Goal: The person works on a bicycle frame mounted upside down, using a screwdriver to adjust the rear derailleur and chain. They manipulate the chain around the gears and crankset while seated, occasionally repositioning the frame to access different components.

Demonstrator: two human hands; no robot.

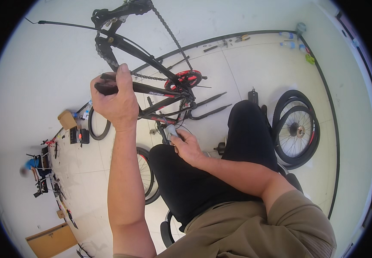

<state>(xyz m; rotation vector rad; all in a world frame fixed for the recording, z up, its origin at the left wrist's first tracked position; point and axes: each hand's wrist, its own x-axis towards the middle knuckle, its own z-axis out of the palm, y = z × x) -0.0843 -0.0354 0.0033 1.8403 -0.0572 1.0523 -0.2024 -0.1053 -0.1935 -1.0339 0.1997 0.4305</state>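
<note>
My left hand is closed around the end of a black tube on a bicycle frame, which is tilted up in front of me. My right hand, lower down beside my knee, is wrapped around a short grey handle-like piece. That piece lies against the lower frame tubes and thin cables; its far end is hard to make out. A chain hangs from the black derailleur at the upper left to a red chainring.
Wheels with tyres lie on the floor at right. Pliers and other tools lie along the far wall, with plastic bottles in the corner. At left are a cardboard box, a black toolbox and another person in blue.
</note>
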